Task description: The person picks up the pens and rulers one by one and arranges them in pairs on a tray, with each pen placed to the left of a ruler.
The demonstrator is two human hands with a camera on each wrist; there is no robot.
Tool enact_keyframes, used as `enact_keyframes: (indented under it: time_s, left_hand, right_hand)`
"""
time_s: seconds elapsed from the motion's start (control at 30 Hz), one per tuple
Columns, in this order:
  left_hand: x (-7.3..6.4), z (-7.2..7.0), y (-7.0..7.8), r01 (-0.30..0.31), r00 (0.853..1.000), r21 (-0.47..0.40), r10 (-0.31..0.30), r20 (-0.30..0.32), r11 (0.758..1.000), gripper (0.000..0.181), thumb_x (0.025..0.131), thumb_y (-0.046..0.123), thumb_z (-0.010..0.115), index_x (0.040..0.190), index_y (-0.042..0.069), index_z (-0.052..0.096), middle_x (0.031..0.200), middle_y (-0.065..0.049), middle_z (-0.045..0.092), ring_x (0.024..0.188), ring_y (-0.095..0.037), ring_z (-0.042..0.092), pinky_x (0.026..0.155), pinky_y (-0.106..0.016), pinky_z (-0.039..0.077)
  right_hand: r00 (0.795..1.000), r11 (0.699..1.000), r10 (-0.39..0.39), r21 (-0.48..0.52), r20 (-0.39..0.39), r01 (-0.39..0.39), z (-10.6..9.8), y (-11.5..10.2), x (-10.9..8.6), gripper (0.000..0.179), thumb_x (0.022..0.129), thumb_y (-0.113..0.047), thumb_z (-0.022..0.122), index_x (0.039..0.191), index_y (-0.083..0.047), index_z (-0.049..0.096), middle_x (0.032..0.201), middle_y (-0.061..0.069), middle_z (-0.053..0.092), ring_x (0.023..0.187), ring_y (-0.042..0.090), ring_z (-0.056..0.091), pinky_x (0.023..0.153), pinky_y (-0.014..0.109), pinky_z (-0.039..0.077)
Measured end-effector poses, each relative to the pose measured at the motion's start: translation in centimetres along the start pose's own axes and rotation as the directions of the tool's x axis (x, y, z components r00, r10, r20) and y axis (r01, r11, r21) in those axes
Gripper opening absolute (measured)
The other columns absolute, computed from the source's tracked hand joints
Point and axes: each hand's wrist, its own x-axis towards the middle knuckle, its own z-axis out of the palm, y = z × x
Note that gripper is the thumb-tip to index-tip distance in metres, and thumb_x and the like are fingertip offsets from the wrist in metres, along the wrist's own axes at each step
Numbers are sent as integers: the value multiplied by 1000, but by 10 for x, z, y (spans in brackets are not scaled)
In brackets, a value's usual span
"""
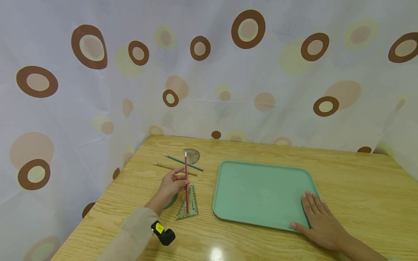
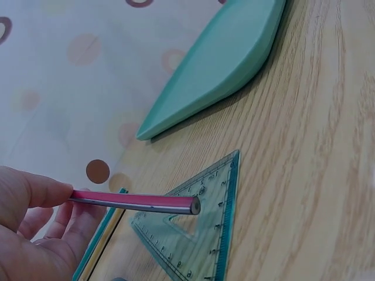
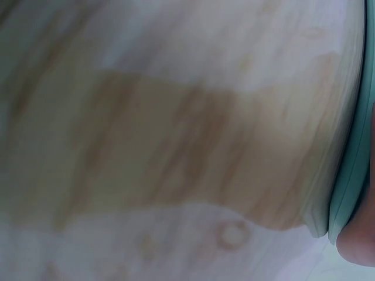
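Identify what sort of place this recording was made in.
Probably an indoor corner screened off for tabletop filming, though the wider room is hidden: pale sheeting printed with brown-ringed circles hangs behind and beside a light wood-grain tabletop, on which a green rectangular tray lies.

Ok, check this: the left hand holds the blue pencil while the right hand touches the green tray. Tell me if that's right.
Not quite: the left hand holds the red pencil, not the blue pencil, as the head view shows. The right hand does touch the green tray.
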Motion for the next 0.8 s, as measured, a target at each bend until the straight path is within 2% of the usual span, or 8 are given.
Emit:
enact_keyframes:
  time_s: [0.27, 0.5, 0.8]
  left_hand:
    - [1, 11, 4, 12, 1000, -27, -11, 24, 1000, 51, 85, -11, 55, 134, -3, 44, 94, -10, 56, 75, -14, 62, 74, -30, 56]
    - [1, 19, 5, 4, 999, -41, -2, 46, 999, 51, 85, -12, 55, 133, -4, 43, 91, -8, 53, 71, -11, 59, 68, -25, 56]
    - [2, 28, 5, -19, 998, -33, 21, 66, 999, 50, 86, -13, 53, 134, -3, 45, 93, -12, 55, 76, -17, 62, 72, -31, 56]
  right_hand:
    - [1000, 1000, 9, 2, 3, -9, -1, -1, 0, 94, 89, -50, 52, 142, 15, 11, 148, 36, 10, 141, 43, -1, 106, 28, -29]
    - [1000, 1000, 16, 7, 7, -16, -1, -1, 0, 95, 88, -51, 53, 142, 15, 11, 148, 35, 10, 140, 45, 2, 105, 26, -30]
    - [1000, 1000, 20, 23, 12, -20, -1, -1, 0, 95, 88, -51, 53, 142, 14, 11, 148, 35, 10, 139, 47, 3, 107, 29, -29]
